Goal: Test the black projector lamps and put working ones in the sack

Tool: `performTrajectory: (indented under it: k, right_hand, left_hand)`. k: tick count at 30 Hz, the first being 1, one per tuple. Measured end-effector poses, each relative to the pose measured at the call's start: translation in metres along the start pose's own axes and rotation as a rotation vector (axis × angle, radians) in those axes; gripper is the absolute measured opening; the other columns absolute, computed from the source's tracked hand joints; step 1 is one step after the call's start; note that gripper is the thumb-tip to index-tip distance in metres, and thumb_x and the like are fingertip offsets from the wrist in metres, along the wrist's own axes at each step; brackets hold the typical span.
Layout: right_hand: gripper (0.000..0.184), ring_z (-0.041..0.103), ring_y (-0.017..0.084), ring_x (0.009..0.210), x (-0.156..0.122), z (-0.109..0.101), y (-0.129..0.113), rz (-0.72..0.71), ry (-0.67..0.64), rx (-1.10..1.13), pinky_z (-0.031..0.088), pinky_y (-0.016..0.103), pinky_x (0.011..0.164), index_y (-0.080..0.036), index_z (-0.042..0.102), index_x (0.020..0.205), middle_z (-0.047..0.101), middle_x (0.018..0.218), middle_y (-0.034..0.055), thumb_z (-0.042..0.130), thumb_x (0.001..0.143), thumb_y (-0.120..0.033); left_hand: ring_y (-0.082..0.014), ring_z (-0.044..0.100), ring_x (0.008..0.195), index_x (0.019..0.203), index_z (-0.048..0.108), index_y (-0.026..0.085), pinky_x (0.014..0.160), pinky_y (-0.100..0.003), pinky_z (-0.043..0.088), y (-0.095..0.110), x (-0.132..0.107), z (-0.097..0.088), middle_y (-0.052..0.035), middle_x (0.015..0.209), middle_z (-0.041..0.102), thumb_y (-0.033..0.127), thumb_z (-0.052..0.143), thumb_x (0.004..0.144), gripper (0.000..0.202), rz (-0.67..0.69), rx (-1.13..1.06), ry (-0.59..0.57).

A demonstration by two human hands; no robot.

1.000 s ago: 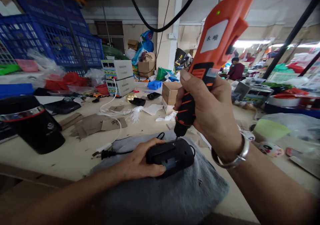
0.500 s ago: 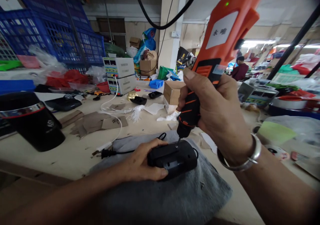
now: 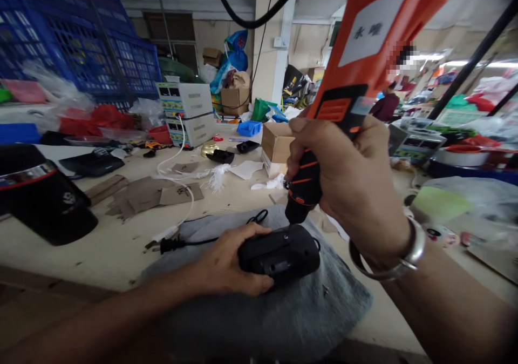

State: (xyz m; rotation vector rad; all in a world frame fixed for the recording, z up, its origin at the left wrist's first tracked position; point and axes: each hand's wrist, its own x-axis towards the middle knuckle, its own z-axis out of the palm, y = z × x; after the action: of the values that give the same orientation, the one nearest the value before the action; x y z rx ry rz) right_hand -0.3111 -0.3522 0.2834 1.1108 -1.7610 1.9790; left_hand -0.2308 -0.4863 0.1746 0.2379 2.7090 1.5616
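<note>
From my remote seat I see the left hand (image 3: 230, 261) closed over a black plastic housing (image 3: 279, 256), with the fingers curled across its near end and the thumb on top. That grip seems meant to pin the housing down. It lies on a folded grey cloth (image 3: 259, 312), which looks placed to cushion it and keep it from sliding on the workbench (image 3: 101, 261).

The right hand (image 3: 348, 186) is wrapped tightly around the grip of an orange electric screwdriver (image 3: 364, 45), held nearly upright above the housing, with the nose (image 3: 298, 210) pointing down at its top face. That angle lines the tool up with the housing. I cannot tell whether the bit is touching, as the view there is too tight. The housing sits between the hands, under the right hand's tool and inside the left hand's hold.

A black power cord (image 3: 202, 240) runs from the housing's far side to a two-pin plug (image 3: 168, 246) lying on the bench. A silver bangle (image 3: 416, 245) circles the right wrist. Farther off, at the upper left of the frame, stand blue plastic crates (image 3: 81, 45), and a co-worker (image 3: 386, 107) is at the far right.
</note>
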Motion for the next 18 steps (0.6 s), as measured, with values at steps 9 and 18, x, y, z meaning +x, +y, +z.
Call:
performTrajectory:
  k: [9,18]
  right_hand:
    - [0.021,0.052,0.009,0.042,0.021,-0.01,0.013,-0.129,0.066,0.153,0.043,0.021,0.038,-0.02,0.052,0.072,0.052,0.054,-0.0063,0.065,0.078,-0.035]
    - [0.076,0.05,0.025,0.115,-0.032,-0.069,0.03,0.154,-0.249,-0.113,0.044,0.04,0.095,-0.017,0.039,0.133,0.055,0.118,0.0136,0.063,0.074,-0.059]
  left_hand:
    - [-0.0158,0.053,0.071,0.116,0.05,0.019,0.06,-0.026,0.043,-0.009,-0.003,-0.005,-0.0008,0.087,0.059,0.033,0.067,0.062,0.058,0.113,0.045,-0.038]
    - [-0.0274,0.058,0.097,0.114,0.054,0.022,0.082,-0.036,0.047,0.008,-0.033,-0.006,-0.0065,0.11,0.062,0.044,0.071,0.062,0.058,0.178,-0.166,0.192]
